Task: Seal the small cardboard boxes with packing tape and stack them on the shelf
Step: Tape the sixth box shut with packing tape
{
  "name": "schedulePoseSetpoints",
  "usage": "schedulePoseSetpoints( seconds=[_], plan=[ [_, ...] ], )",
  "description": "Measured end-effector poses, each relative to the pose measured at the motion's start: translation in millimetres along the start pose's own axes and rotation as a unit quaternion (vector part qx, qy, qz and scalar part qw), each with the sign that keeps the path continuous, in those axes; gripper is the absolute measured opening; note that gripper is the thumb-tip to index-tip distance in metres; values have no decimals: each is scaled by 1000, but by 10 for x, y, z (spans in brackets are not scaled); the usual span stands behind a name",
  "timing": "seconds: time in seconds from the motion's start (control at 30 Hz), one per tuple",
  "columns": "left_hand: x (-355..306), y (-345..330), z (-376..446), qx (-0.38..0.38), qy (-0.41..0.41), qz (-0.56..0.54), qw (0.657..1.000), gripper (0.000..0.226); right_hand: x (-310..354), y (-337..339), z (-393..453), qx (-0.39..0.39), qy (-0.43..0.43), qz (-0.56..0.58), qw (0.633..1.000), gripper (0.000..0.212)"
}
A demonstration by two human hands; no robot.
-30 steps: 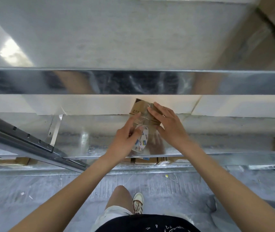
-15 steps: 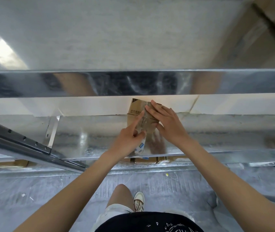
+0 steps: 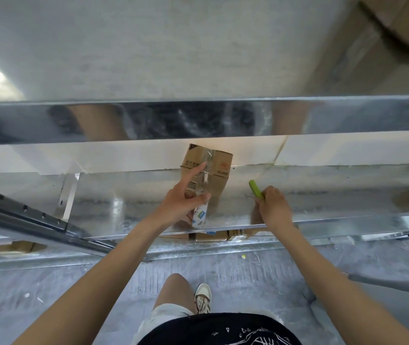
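A small brown cardboard box [image 3: 219,168] stands on the shiny metal shelf [image 3: 323,185], with a strip of clear tape running over its top and down its near face. My left hand [image 3: 181,202] grips the roll of packing tape [image 3: 199,216] just in front of the box, and its forefinger stretches out along the taped face. To the right of the box, my right hand [image 3: 274,207] holds a green cutter [image 3: 255,188] low over the shelf surface, apart from the box.
An upper metal shelf [image 3: 198,120] overhangs the work level. More small cardboard boxes [image 3: 223,236] sit on a lower level under the shelf edge. A perforated steel rail [image 3: 36,217] slants in from the left. Large cartons [image 3: 402,21] lie at the top right.
My right hand has left the box top and moved right, where it now holds the green cutter. My left hand keeps the tape roll at the box front.
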State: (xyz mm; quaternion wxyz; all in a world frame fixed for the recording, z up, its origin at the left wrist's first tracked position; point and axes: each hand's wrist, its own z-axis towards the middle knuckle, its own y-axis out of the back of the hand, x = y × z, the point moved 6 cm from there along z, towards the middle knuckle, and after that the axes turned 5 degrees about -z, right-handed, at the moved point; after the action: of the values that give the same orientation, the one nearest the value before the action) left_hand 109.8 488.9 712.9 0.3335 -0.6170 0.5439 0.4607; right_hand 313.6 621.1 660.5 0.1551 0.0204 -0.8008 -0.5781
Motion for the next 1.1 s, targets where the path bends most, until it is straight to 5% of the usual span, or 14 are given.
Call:
schedulePoseSetpoints(
  seconds=[0.13, 0.27, 0.5, 0.7, 0.9, 1.1],
  plan=[
    [-11, 13, -9, 9, 10, 2, 1000, 67, 19, 92, -78, -17, 8, 151, 988, 22],
    [-4, 6, -15, 15, 10, -2, 1000, 68, 45, 150, -290, 78, -59, 504, 858, 23],
    [-13, 20, -28, 21, 14, -3, 1000, 69, 269, 300, -570, 217, -12, 626, 749, 12],
    [-19, 27, -49, 22, 20, 7, 1000, 69, 481, 442, -726, 264, 50, 566, 780, 21],
    [-27, 32, -42, 20, 17, 19, 999, 70, 718, 656, -749, 119, 198, 247, 941, 28],
    [-57, 37, -60, 30, 14, 23, 999, 68, 850, 777, -686, 48, 229, 92, 968, 38]
  ],
)
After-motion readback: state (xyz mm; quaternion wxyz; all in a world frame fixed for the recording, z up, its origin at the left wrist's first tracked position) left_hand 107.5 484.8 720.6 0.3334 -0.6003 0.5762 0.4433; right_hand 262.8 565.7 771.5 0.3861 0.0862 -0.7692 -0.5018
